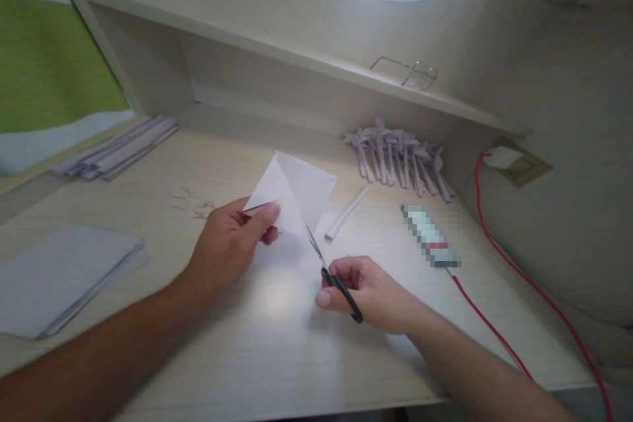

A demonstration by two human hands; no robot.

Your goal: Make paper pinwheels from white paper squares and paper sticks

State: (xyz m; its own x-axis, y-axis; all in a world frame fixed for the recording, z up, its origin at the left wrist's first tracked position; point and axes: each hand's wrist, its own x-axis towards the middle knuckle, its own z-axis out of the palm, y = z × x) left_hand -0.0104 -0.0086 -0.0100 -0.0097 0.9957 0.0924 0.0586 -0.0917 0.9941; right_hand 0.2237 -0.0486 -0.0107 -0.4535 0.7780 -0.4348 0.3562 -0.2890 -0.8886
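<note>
A folded white paper is pinched by its near corner in the left hand, just above the table. Small black-handled scissors are gripped in the right hand, blades nearly closed at the paper's lower edge; the cut appears barely begun. Beyond the right hand, finished folded pieces are piled. Uncut sheets are stacked left of the left hand. No containers are seen.
</note>
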